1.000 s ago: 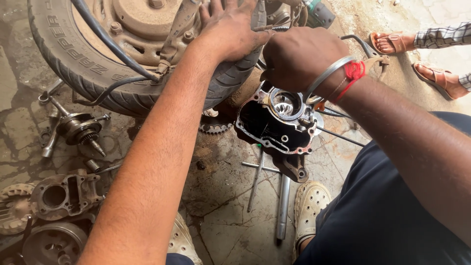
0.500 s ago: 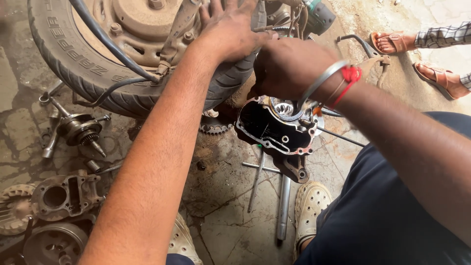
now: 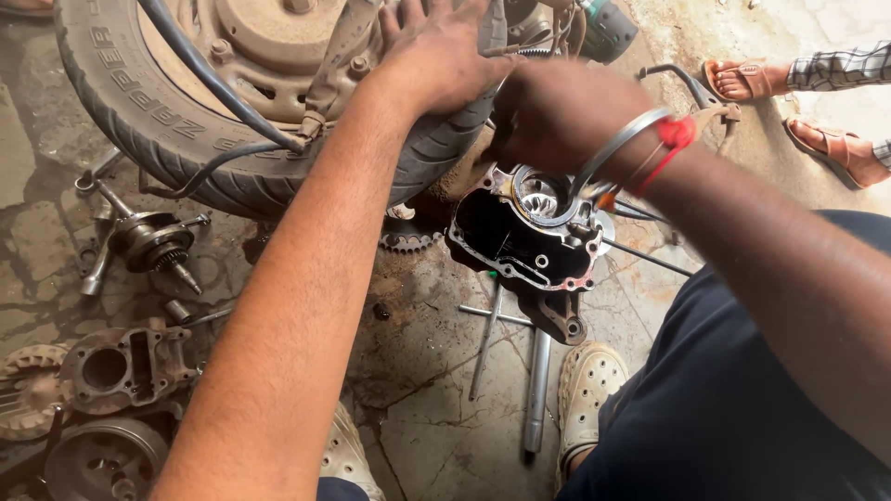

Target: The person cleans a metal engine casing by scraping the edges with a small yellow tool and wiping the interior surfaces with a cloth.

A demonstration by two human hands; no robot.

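At top centre, the left hand [image 3: 436, 56] lies flat, fingers spread, on the tyre [image 3: 139, 121], while the right hand [image 3: 557, 116] curls closed just above the engine case [image 3: 520, 237] (grasp hidden), the nearer hand.

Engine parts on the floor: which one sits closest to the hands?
The dark open engine casing, right under the right hand. The crankshaft, cylinder block and round drum all lie far off at the left, beyond the left forearm.

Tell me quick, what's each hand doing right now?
Left hand: open, flat on the tyre.
Right hand: above the engine case; grip cannot be told.
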